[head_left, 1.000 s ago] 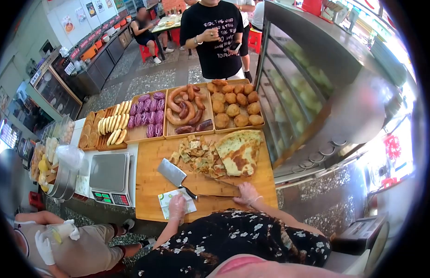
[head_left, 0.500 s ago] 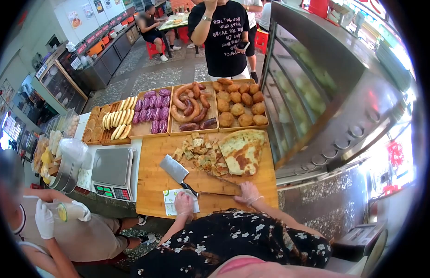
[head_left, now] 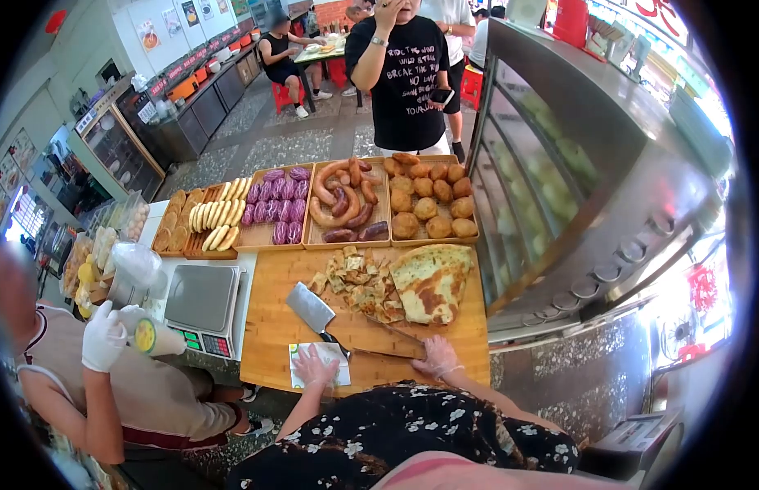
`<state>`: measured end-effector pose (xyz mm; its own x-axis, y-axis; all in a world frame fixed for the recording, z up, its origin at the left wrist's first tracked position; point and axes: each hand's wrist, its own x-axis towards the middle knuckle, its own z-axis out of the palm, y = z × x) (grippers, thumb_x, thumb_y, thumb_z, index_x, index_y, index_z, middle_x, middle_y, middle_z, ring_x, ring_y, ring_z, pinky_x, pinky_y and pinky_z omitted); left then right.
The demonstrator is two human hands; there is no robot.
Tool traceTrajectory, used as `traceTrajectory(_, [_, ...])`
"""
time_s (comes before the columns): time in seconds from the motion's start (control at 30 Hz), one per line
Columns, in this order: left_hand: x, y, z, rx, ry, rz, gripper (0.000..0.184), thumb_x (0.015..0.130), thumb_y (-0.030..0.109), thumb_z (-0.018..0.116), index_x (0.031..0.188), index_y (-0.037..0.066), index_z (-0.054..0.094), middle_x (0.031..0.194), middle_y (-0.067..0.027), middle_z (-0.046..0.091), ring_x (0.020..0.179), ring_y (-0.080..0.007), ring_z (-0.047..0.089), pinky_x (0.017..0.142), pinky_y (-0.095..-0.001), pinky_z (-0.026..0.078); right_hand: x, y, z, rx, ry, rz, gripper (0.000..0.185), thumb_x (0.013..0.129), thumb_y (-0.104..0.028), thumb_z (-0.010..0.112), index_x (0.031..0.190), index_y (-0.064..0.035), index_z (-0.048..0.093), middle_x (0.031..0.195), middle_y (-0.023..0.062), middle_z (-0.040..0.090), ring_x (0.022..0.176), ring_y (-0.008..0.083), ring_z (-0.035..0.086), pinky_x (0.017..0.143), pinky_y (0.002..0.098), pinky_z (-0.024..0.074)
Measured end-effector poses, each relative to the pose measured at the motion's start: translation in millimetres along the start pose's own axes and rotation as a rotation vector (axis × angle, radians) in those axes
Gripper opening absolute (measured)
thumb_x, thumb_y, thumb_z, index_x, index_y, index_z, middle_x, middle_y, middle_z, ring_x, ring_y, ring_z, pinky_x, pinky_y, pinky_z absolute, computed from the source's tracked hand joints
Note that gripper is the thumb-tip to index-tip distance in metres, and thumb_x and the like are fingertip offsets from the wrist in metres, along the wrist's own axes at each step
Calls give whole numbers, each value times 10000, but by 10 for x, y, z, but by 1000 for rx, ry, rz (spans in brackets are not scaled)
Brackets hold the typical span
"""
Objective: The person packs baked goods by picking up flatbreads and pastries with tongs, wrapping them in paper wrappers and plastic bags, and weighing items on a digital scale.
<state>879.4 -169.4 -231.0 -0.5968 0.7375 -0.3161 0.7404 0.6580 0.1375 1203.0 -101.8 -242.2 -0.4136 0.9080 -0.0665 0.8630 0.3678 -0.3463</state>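
Note:
My left hand (head_left: 316, 367), in a clear glove, lies spread on a white and green paper bag (head_left: 342, 374) at the board's front edge. Gloved too, my right hand (head_left: 437, 357) is closed round the end of metal tongs (head_left: 385, 354), whose arms point left on the wooden board (head_left: 269, 327). A cleaver (head_left: 311, 308) lies flat, its black handle beside the paper bag. Behind the tongs are cut flatbread pieces (head_left: 359, 282) and a large browned flatbread wedge (head_left: 433, 282).
Trays of sausages (head_left: 334, 204), purple buns (head_left: 276, 200) and fried balls (head_left: 424, 196) line the back. A scale (head_left: 201, 298) stands left, near a co-worker (head_left: 142, 384) with a cup. A steel cabinet (head_left: 551, 180) stands right. A person (head_left: 404, 82) faces the counter.
My left hand has gone from curled to spread on the paper bag. The co-worker's cup has moved right and up. The person opposite has raised a hand to their face.

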Motion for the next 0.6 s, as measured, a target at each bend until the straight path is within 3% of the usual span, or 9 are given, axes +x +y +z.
traceTrajectory(0.03, [49,-22,-7,26,-1,21,933,665,541,707,1428,193,299,1484,-148,216,1341,-441,217,1070,-537,255,-9,-6,-3,-9,11,-10,602,691,-511,681,1043,-38,555,974,187,530,943,342,526,823,425,443])
traceTrajectory(0.23, [78,3,-66,95,-141,-62,1022,653,615,674,1473,232,199,1532,-149,114,1369,-441,163,1094,-535,206,-11,-43,-71,-11,16,-2,589,695,-511,679,1025,-39,557,961,186,534,936,337,527,805,424,443])
traceTrajectory(0.43, [107,-49,-11,105,-120,-20,1035,648,638,662,1473,225,192,1529,-172,116,1375,-435,158,1083,-568,194,8,-44,-111,35,-17,9,598,694,-524,676,1021,-36,564,975,189,545,949,331,532,811,421,439])
traceTrajectory(0.5, [111,-74,-149,22,-203,8,1031,655,649,648,1469,207,195,1520,-189,141,1374,-430,166,1076,-587,188,36,19,-5,32,41,-62,621,682,-557,680,1017,-45,573,986,180,550,950,330,530,812,425,437])
traceTrajectory(0.57, [268,-131,23,-31,-36,45,908,713,664,587,1412,140,341,1496,-210,201,1367,-406,214,1067,-601,190,35,-14,-9,26,141,-82,643,667,-584,688,1013,-54,573,981,168,548,933,333,528,806,435,434])
traceTrajectory(0.6, [396,-158,162,-70,168,164,782,781,570,592,1355,69,413,1435,-231,323,1318,-410,310,1067,-541,252,45,-35,-50,84,213,-77,631,689,-586,678,1031,-65,574,1003,152,556,943,336,534,818,442,438])
